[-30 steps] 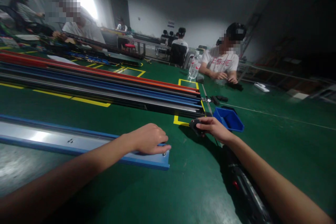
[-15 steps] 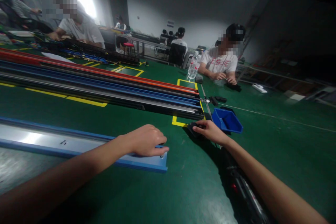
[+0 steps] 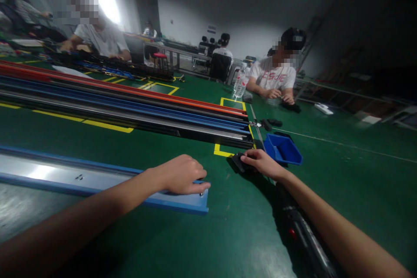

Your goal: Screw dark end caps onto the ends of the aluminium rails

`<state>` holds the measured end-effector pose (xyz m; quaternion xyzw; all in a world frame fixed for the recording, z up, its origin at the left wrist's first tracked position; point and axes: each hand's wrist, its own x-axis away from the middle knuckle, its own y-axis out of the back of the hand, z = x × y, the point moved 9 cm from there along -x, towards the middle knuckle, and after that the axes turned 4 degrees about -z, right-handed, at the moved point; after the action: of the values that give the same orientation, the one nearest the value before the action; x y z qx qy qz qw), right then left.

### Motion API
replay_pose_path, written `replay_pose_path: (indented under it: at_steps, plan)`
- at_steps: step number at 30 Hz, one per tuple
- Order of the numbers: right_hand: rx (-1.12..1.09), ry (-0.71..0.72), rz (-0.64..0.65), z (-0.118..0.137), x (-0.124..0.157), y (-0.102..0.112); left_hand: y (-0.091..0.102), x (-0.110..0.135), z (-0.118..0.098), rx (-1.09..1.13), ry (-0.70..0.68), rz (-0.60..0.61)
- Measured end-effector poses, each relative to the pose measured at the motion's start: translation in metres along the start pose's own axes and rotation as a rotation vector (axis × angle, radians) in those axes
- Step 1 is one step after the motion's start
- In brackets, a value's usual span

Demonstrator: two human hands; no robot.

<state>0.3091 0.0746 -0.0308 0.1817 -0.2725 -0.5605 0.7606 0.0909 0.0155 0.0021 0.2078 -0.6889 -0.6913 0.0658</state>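
A long blue and silver metal rail lies across the green table in front of me. My left hand rests on the rail's right end, fingers curled down over it. My right hand reaches forward and its fingers close on a small black part lying on the table, just left of a blue bin.
A stack of long red, blue, black and silver rails runs behind. Yellow tape marks the table. A black tool lies under my right forearm. A water bottle and more black parts sit further back. Other people sit at tables.
My right hand has lowered the black part onto the table and shifted slightly left. My left hand stays on the rail end.
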Motion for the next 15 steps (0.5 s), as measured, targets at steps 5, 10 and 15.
replay_pose_path:
  at_steps: [5,10,15]
  plan:
    - [-0.087,-0.03,0.028,-0.001,0.0011,-0.0027,0.0005,0.0,0.0002,0.0,0.003,0.006]
    - [-0.174,-0.047,0.048,-0.0029,0.0006,-0.0053,0.0007,-0.0003,0.0003,-0.007,0.003,-0.004]
    - [-0.169,-0.063,0.059,-0.0044,0.0007,-0.0079,0.0021,-0.0007,-0.0007,0.002,-0.009,-0.037]
